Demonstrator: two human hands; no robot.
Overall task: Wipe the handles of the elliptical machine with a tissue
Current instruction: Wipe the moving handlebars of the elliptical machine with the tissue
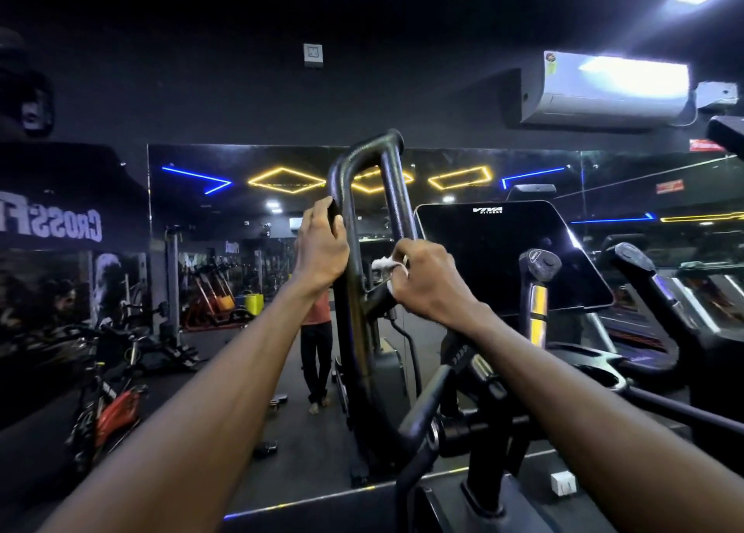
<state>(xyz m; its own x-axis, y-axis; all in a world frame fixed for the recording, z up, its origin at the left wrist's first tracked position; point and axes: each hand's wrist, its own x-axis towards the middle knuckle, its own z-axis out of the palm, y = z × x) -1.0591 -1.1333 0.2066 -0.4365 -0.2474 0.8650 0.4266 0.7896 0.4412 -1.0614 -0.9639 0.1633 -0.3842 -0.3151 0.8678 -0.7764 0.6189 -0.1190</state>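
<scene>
So this is a dark gym with a big mirror (225,251) along the far wall, and both arms are stretched out to the looped black handle (364,158) of the elliptical machine (483,432). The left hand (322,246) is wrapped around the left bar of the loop, fingers curled over the front of it, a proper firm hold. The right hand (428,279) is lower and to the right, where a short side bar branches off the loop, and it's got a white tissue (382,265) bunched up in its curled fingers, pressed right against the handle at that joint. Only a bit of the tissue pokes out past the knuckles, so can't say how big it is. Just right of the hands sits the machine's dark console screen (507,251), switched off, with a second grip with a yellow band (537,303) in front of it. An air conditioner (604,89) hangs high on the wall at right, and the mirror shows exercise bikes (108,395) and yellow and blue light strips.
</scene>
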